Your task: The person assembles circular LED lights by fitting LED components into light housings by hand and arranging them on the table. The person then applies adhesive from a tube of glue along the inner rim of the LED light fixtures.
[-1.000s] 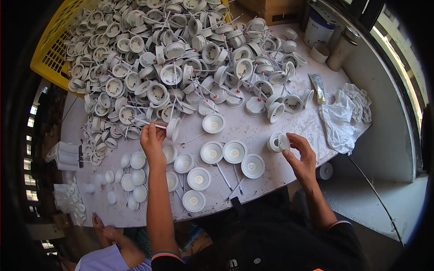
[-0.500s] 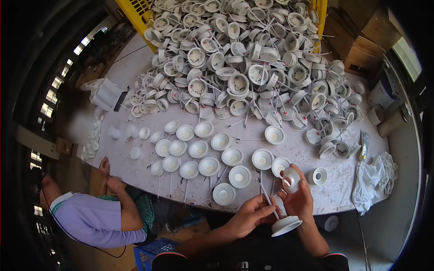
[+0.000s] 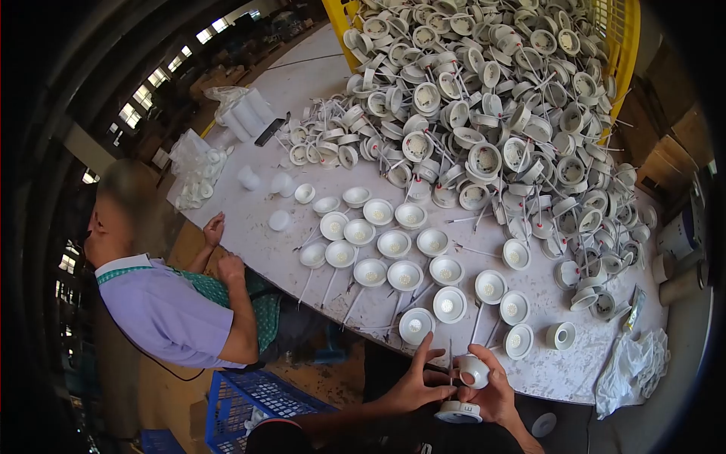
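My left hand [image 3: 418, 384] is closed on the cable of a round white lamp housing [image 3: 459, 412], which hangs below the fingers near the table's front edge. Beside it, my right hand [image 3: 495, 393] holds a small white cup-shaped piece [image 3: 473, 371] between thumb and fingers. Rows of white lamps [image 3: 404, 275] with yellowish dotted centres lie face up beyond my hands, several with cables trailing. To the right of my right hand stands a white ring-shaped piece [image 3: 561, 336].
A big heap of white housings [image 3: 484, 160] spills from a yellow crate [image 3: 623, 53]. Crumpled white cloth [image 3: 634, 371] and a tube [image 3: 635, 309] lie at the right. A co-worker [image 3: 170, 310] sits at the left, near a blue crate [image 3: 261, 401]. Plastic bags [image 3: 195, 163] lie far left.
The view has swung left. My hands have come together; my left hand brought its housing from the heap side, and my right hand keeps the cup-shaped piece. The housing now hangs lower, tilted differently.
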{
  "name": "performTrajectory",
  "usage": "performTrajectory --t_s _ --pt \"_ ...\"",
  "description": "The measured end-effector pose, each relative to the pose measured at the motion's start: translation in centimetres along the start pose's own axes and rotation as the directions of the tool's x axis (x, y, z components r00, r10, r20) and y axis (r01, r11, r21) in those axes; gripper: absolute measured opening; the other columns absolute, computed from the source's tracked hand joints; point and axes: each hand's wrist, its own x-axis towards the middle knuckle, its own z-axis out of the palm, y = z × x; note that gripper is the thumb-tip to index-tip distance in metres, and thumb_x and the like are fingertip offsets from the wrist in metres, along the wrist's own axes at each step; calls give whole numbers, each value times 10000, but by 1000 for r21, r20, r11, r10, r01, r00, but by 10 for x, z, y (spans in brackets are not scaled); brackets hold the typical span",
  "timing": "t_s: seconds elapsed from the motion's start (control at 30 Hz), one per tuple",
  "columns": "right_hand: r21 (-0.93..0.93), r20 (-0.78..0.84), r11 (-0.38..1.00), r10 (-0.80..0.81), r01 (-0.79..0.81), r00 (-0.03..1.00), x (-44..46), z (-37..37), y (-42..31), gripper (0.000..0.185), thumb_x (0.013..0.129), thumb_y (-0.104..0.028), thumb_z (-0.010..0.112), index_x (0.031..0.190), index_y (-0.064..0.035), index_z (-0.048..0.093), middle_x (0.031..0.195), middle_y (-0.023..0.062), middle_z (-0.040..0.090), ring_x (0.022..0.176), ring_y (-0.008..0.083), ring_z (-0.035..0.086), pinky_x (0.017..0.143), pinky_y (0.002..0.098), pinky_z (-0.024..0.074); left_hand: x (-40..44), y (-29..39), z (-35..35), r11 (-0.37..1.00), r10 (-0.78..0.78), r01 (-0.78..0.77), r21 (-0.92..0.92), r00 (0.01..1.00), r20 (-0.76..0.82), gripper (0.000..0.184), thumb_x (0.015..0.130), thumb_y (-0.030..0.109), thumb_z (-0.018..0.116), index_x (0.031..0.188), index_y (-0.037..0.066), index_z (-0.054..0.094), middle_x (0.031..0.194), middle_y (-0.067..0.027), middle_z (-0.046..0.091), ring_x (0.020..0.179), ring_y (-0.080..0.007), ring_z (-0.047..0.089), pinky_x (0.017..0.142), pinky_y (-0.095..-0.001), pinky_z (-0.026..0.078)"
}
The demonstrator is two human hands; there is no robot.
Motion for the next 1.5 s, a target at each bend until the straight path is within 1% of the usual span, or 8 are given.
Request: performTrajectory --t_s 0.2,0.27,0.3,0.4,0.53,0.83,1.2,1.5 --pt "57 113 996 64 -71 992 -2 -13 18 640 823 -361 619 1330 -62 369 1210 216 506 962 289 600 709 333 536 -8 -2 -1 988 92 -83 132 994 -60 934 773 139 718 1459 123 85 1406 -194 214 1147 -275 481 869 -387 480" --pt "73 145 991 98 -109 985 -5 -16 23 633 824 -373 613 1324 -63 378 1221 212 500 1077 308 545 744 347 531 -8 -2 -4 631 471 -380 676 881 56 810 714 107 733 1408 131 317 1443 -170 192 1232 -322 385 978 -417 393" --pt "63 151 994 79 -89 985 -5 -13 22 625 822 -385 609 1312 -64 393 1205 210 505 1069 314 547 773 360 526 -11 4 1 673 471 -352 651 882 -10 720 703 172 738 1347 110 420 1423 -161 256 1265 -345 338 1034 -452 322" --pt "53 173 996 58 -68 983 -7 -20 27 643 806 -422 614 1299 -63 409 1193 201 510 1039 300 554 730 349 520 -9 11 -2 391 588 -493 777 783 201 700 749 195 701 1361 81 383 1352 -150 397 1229 -309 410 1045 -464 307" --pt "299 195 946 69 -126 978 -2 -43 43 663 787 -457 617 1285 -63 427 1163 187 531 987 283 562 667 328 498 -5 3 -10 348 529 -516 783 797 291 648 811 224 635 1367 46 354 1261 -147 505 1160 -285 492 1048 -481 296" --pt "381 100 922 42 -77 994 -4 -55 45 563 799 -456 597 1242 -124 498 1110 175 551 942 288 545 626 316 450 -9 18 -20 434 115 -422 796 902 415 893 839 634 446 1434 24 179 1026 -150 571 927 -317 575 861 -395 418" --pt "526 -415 792 -78 309 907 -1 -46 39 479 849 -449 561 1117 -53 534 1004 165 586 889 263 600 771 339 515 12 -2 -7 799 32 -283 531 902 431 818 868 509 509 1441 45 154 964 -175 609 868 -314 606 764 -394 467" --pt "674 -299 689 -75 266 951 1 -43 35 484 865 -434 546 1179 -68 504 1124 155 557 1018 288 567 802 382 506 13 11 -6 751 -147 -182 634 891 430 902 778 485 637 1438 85 169 1145 -248 553 1030 -389 530 928 -428 397"
